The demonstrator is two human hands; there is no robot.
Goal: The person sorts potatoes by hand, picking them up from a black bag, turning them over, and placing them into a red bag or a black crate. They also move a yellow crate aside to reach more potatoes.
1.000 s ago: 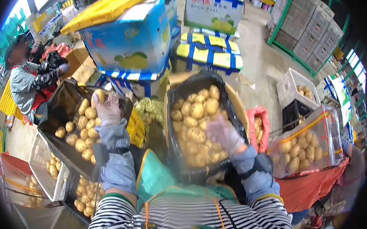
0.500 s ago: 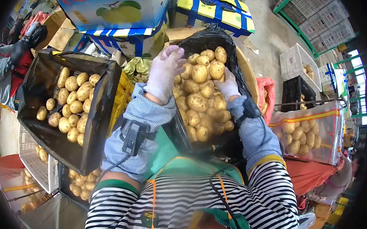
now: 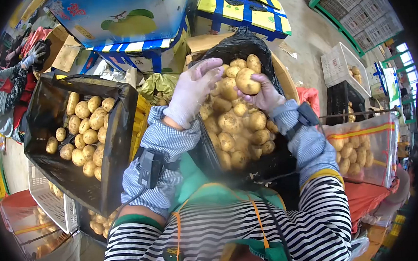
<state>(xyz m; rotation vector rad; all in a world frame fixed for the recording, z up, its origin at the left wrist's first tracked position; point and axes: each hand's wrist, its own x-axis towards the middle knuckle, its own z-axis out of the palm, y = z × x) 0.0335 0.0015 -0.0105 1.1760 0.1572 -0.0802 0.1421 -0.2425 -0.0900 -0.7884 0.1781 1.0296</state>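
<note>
Potatoes fill a box lined with black plastic in front of me. My right hand, in a pale glove, grips a large potato raised above the pile. Thumb and fingers wrap its right side. My left hand, also gloved, hovers over the left side of the same box. Its fingers are bent but apart, with nothing seen in them. To the left stands a tilted box with dark lining, holding several potatoes.
Blue fruit cartons are stacked behind the boxes. A white crate and a mesh bag of potatoes stand at right. Another white crate sits at lower left. A person in grey and red is at the far left.
My right hand has lifted a potato off the pile and turned it upward, moving slightly toward the left hand. My left hand has shifted a little to the right, and the view has moved slightly.
</note>
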